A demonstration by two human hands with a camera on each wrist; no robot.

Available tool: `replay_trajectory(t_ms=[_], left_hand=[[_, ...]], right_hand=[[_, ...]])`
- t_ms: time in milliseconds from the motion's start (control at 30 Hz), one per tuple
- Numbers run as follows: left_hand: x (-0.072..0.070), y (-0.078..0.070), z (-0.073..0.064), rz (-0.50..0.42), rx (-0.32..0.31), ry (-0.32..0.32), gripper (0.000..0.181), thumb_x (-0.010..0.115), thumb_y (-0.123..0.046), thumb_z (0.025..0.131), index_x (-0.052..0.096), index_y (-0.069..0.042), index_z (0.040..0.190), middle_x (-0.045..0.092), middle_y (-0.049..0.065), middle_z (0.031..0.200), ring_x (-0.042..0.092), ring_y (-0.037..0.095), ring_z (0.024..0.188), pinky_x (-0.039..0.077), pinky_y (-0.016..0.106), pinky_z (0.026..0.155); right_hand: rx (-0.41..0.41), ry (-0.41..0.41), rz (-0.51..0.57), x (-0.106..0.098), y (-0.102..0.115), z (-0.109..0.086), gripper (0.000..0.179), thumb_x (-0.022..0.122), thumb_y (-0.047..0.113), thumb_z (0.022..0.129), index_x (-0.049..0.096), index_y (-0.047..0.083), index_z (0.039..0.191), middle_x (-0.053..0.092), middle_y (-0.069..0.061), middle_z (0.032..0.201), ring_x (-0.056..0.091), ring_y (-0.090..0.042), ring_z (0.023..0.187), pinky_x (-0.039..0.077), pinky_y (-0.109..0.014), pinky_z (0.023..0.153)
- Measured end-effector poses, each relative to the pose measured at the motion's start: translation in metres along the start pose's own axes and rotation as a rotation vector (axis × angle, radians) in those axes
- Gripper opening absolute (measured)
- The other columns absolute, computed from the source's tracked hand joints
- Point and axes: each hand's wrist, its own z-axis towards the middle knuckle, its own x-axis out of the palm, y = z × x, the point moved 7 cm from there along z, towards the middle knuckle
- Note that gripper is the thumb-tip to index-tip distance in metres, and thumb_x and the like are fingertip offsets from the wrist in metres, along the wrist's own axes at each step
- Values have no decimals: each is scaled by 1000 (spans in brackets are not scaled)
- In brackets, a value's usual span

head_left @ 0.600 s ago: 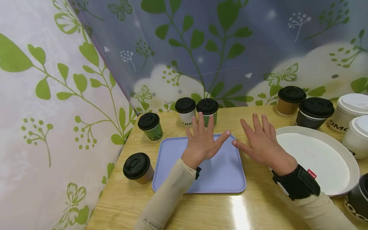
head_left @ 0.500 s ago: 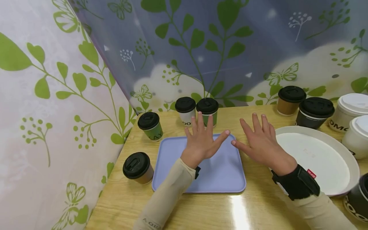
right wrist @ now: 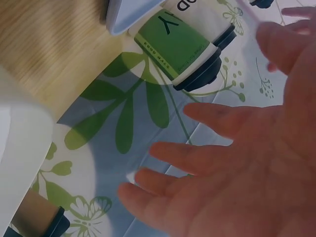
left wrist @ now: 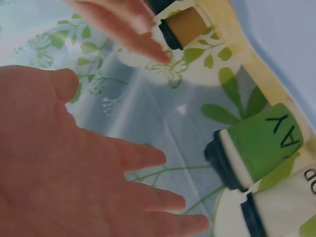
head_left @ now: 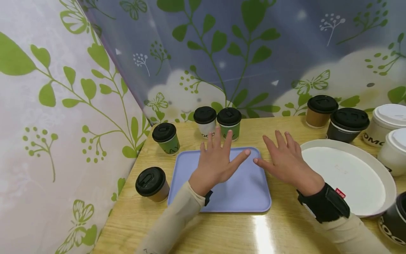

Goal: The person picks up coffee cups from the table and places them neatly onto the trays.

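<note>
Tray — long axis left to right — flat on table

A wooden table stands before a blue-grey leaf-printed backdrop, a pale backdrop at left.

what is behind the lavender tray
Behind the lavender tray stand a white cup and a green cup, side by side, both black-lidded. In the head view, the left hand covers bits of their lower sides; anything directly behind the cups is hidden.
</note>
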Motion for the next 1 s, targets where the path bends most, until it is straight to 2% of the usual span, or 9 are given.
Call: replay_trajectory(t_ms=[233, 400, 500, 633, 733, 1000], left_hand=[[-24, 1, -24, -37, 80, -73, 78, 39, -63, 106, 29, -11, 164, 11, 21, 170, 22, 42, 154, 33, 59, 115], [-36, 3, -44, -38, 128, -102, 71, 45, -56, 107, 40, -7, 159, 23, 22, 167, 41, 41, 145, 44, 58, 107], [-44, 7, -56, -8, 159, -125, 68, 50, -52, 107, 46, -4, 155, 31, 23, 164, 53, 43, 134, 48, 58, 102], [-53, 18, -70, 26, 155, -141, 67, 54, -52, 105, 49, -4, 152, 36, 25, 160, 58, 45, 127, 48, 59, 100], [-60, 29, -81, 40, 134, -159, 68, 56, -53, 104, 49, -6, 152, 37, 24, 160, 58, 45, 127, 48, 59, 101], [-78, 56, -102, 72, 113, -260, 70, 65, -52, 99, 53, -4, 149, 41, 26, 157, 55, 48, 130, 47, 62, 101]], right_hand=[[-33, -7, -25, 9, 5, 0, 67, 69, 34, 100, 46, -6, 149, 35, -43, 149, 32, -65, 136, 32, -74, 105], [-58, 21, -49, 22, 13, -1, 54, 72, 23, 99, 55, -8, 139, 52, -39, 132, 55, -57, 118, 48, -64, 94], [-102, 38, -69, 29, 18, -1, 47, 74, 17, 97, 58, -9, 133, 59, -34, 119, 64, -48, 103, 53, -57, 88], [-141, 71, -64, 36, 21, -2, 41, 76, 11, 94, 61, -8, 128, 62, -29, 110, 66, -39, 95, 56, -50, 82], [-155, 86, -64, 41, 22, -2, 35, 75, 7, 94, 63, -7, 123, 63, -25, 104, 66, -34, 90, 56, -47, 78], [-161, 59, -96, 47, 19, -1, 23, 74, 5, 93, 66, -6, 112, 60, -22, 95, 63, -29, 79, 55, -43, 69]])
